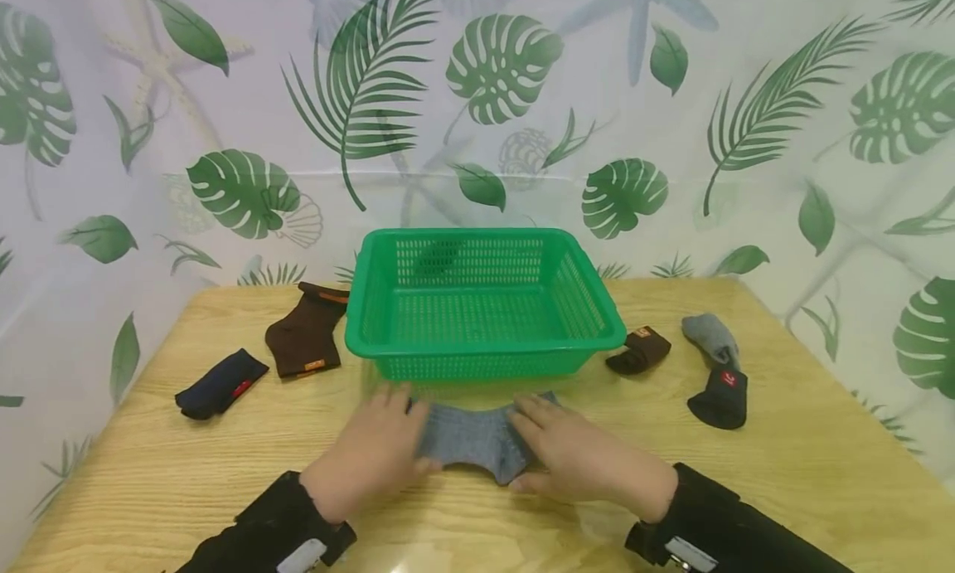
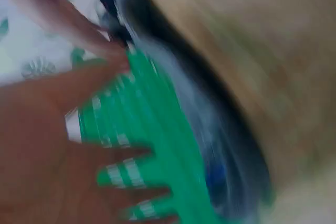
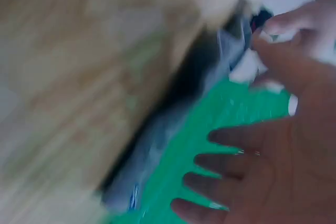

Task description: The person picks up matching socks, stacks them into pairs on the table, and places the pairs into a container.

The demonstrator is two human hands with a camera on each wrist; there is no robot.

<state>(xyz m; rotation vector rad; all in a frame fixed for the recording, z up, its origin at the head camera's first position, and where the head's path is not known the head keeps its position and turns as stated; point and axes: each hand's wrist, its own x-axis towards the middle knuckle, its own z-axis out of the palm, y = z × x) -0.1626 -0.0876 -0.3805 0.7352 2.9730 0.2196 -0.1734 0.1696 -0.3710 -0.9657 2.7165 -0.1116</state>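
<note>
A grey sock lies spread sideways in front of the green basket, between both hands. My left hand is at its left end, fingers extended. At the other end is my right hand, its fingers reaching over the fabric. Both wrist views are blurred: the sock runs along the fingers of the left hand, which look spread. In the right wrist view the fingers of the right hand are straight and apart beside the sock.
Left of the basket lie a brown sock and a folded navy sock. To its right are a rolled brown sock, a grey sock and a black one. A leaf-patterned sheet hangs behind the wooden table.
</note>
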